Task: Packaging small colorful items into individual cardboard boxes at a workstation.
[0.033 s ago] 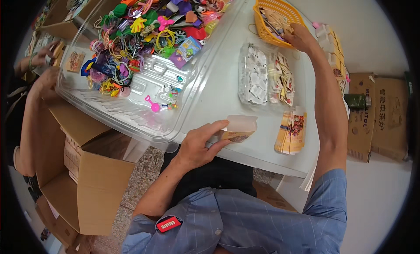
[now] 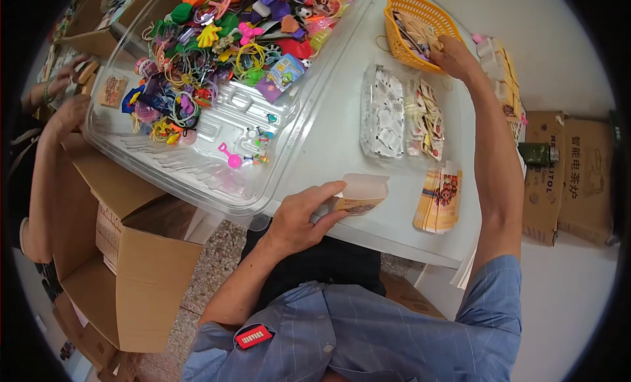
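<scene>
My left hand (image 2: 299, 217) holds a small printed paper box (image 2: 360, 196) between thumb and fingers at the table's near edge. The box's top is open and shows a white inside. At the far right, my right hand (image 2: 455, 57) reaches into a yellow plastic basket (image 2: 393, 35). Its fingers are closed among flat brown packets (image 2: 415, 35); what they pinch is hidden. Between my arms lie a clear tray of white packets (image 2: 383, 112), another group of printed packets (image 2: 425, 119) and a fanned stack of flat yellow-orange cartons (image 2: 436, 201).
A large clear plastic bin (image 2: 253, 208) of colourful small toys (image 2: 217, 47) fills the table's left. An open cardboard box (image 2: 158, 283) stands at lower left. Another person's arms (image 2: 49, 152) work at far left. Finished-looking yellow boxes (image 2: 503, 79) line the right edge, near brown cartons (image 2: 585, 178).
The other person's hand at the far left has shifted slightly. My own hands stay almost in place, the left still on the paper box and the right still in the basket.
</scene>
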Action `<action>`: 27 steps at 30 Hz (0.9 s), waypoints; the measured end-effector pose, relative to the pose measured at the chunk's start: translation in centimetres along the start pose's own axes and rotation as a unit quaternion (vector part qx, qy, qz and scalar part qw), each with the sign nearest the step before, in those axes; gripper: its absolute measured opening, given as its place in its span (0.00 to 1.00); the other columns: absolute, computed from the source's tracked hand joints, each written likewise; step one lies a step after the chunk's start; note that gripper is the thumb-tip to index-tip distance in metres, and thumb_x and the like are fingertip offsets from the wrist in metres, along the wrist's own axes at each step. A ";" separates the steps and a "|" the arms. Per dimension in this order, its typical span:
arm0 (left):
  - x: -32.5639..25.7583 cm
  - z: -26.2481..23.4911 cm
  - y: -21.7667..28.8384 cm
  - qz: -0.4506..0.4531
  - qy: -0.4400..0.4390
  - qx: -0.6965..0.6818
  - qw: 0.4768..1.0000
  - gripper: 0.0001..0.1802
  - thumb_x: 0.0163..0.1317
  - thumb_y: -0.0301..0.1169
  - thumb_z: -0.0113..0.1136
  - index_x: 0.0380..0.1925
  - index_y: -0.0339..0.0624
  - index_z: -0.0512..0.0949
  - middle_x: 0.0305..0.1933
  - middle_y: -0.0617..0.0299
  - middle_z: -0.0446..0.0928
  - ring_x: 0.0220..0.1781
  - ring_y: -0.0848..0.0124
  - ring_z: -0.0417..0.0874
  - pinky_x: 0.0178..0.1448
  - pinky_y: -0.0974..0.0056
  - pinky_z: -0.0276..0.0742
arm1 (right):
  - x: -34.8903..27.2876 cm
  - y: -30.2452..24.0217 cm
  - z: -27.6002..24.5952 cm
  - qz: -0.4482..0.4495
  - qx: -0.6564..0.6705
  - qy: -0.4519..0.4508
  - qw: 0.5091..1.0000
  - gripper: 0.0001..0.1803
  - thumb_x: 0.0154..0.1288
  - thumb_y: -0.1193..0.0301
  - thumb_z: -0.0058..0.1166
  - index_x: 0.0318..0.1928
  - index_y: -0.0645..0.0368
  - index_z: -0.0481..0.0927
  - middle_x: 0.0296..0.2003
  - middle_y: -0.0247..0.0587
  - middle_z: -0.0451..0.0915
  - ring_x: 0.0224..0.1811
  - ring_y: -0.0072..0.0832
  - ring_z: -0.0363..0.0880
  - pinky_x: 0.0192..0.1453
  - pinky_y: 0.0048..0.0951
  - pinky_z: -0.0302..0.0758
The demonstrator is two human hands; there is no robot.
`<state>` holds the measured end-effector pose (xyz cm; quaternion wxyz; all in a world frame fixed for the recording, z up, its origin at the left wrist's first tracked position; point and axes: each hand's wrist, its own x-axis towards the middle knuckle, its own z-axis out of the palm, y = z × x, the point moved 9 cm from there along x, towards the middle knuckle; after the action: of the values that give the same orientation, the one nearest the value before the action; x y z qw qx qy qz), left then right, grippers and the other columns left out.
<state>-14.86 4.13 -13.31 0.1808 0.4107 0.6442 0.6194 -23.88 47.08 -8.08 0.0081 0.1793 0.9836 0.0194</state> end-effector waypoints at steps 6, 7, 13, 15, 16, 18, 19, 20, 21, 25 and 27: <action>-0.1 -0.4 0.2 0.006 0.005 0.001 1.000 0.30 0.57 0.24 0.74 0.60 0.40 0.75 0.51 0.47 0.84 0.45 0.53 0.88 0.47 0.58 0.84 | -1.8 0.0 -3.6 0.061 -0.010 0.066 0.996 0.19 0.68 0.70 0.56 0.55 0.67 0.79 0.41 0.61 0.84 0.42 0.49 0.85 0.48 0.41 0.80; 0.0 -0.3 0.2 0.008 0.010 -0.006 1.000 0.30 0.57 0.24 0.74 0.60 0.40 0.75 0.51 0.47 0.84 0.45 0.53 0.88 0.47 0.59 0.84 | -2.9 0.1 -5.5 0.045 -0.016 0.136 0.990 0.21 0.67 0.72 0.57 0.59 0.66 0.78 0.40 0.58 0.85 0.40 0.45 0.86 0.46 0.38 0.81; -0.1 -0.5 0.1 0.022 0.038 -0.016 0.999 0.29 0.57 0.23 0.73 0.60 0.39 0.75 0.52 0.47 0.83 0.46 0.55 0.89 0.49 0.59 0.85 | -13.2 -6.4 -9.3 0.050 0.544 0.124 0.828 0.42 0.64 0.78 0.59 0.77 0.61 0.56 0.47 0.47 0.83 0.43 0.29 0.86 0.44 0.25 0.84; -0.2 -0.5 0.2 0.013 0.030 -0.023 0.999 0.30 0.57 0.23 0.73 0.61 0.39 0.75 0.52 0.47 0.83 0.46 0.56 0.89 0.49 0.59 0.85 | -17.0 -10.3 -9.8 -0.007 0.598 0.125 0.792 0.48 0.62 0.79 0.60 0.79 0.59 0.50 0.50 0.48 0.82 0.43 0.31 0.86 0.42 0.26 0.86; -0.1 -0.4 0.2 0.003 0.023 -0.028 0.999 0.30 0.58 0.23 0.73 0.61 0.39 0.75 0.52 0.48 0.83 0.46 0.58 0.89 0.50 0.59 0.85 | -18.2 -11.8 -9.4 -0.010 0.656 0.097 0.749 0.48 0.60 0.81 0.61 0.78 0.60 0.51 0.49 0.48 0.82 0.44 0.31 0.86 0.40 0.26 0.87; -0.3 -0.2 -0.2 -0.002 0.019 -0.042 0.999 0.31 0.58 0.23 0.73 0.62 0.39 0.75 0.52 0.48 0.83 0.47 0.59 0.89 0.50 0.60 0.85 | -20.5 -14.4 -8.0 -0.009 0.688 0.049 0.724 0.40 0.63 0.81 0.60 0.74 0.62 0.59 0.47 0.47 0.83 0.44 0.29 0.86 0.40 0.28 0.88; -0.4 -0.1 -0.5 -0.011 0.018 -0.053 0.998 0.31 0.58 0.23 0.73 0.62 0.39 0.74 0.53 0.49 0.84 0.47 0.61 0.89 0.51 0.60 0.85 | -21.0 -14.9 -7.2 -0.010 0.688 0.053 0.724 0.40 0.63 0.81 0.60 0.74 0.62 0.59 0.47 0.47 0.83 0.44 0.29 0.86 0.40 0.28 0.88; -0.4 0.0 -0.5 -0.007 0.016 -0.052 0.999 0.31 0.58 0.23 0.73 0.62 0.39 0.74 0.53 0.49 0.84 0.47 0.61 0.89 0.51 0.60 0.85 | -21.6 -15.1 -6.6 -0.017 0.693 0.076 0.716 0.35 0.65 0.82 0.59 0.71 0.62 0.63 0.46 0.46 0.83 0.44 0.27 0.85 0.42 0.27 0.87; -0.4 0.1 -0.6 -0.010 0.015 -0.054 0.998 0.32 0.58 0.23 0.73 0.63 0.40 0.74 0.52 0.49 0.84 0.48 0.62 0.89 0.51 0.60 0.85 | -22.1 -15.3 -6.3 -0.024 0.698 0.099 0.709 0.30 0.67 0.82 0.58 0.68 0.63 0.67 0.46 0.45 0.83 0.44 0.25 0.84 0.45 0.26 0.86; -0.8 0.2 -1.5 -0.040 0.006 -0.068 0.997 0.34 0.58 0.23 0.73 0.65 0.42 0.72 0.51 0.50 0.84 0.49 0.63 0.88 0.54 0.61 0.84 | -23.2 -17.8 -5.7 -0.043 0.697 0.114 0.707 0.23 0.69 0.82 0.58 0.63 0.63 0.73 0.46 0.41 0.83 0.45 0.22 0.82 0.54 0.25 0.78; -0.8 0.3 -1.5 -0.035 0.013 -0.073 0.997 0.34 0.58 0.23 0.73 0.65 0.42 0.72 0.51 0.50 0.84 0.49 0.63 0.88 0.55 0.61 0.83 | -23.9 -18.6 -5.2 -0.041 0.682 0.131 0.719 0.22 0.69 0.82 0.58 0.63 0.63 0.73 0.47 0.41 0.83 0.45 0.22 0.82 0.54 0.26 0.79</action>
<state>-14.61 3.93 -14.99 0.2234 0.3660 0.6137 0.6630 -8.19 21.04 -3.42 -0.2440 0.0920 0.7284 -0.6336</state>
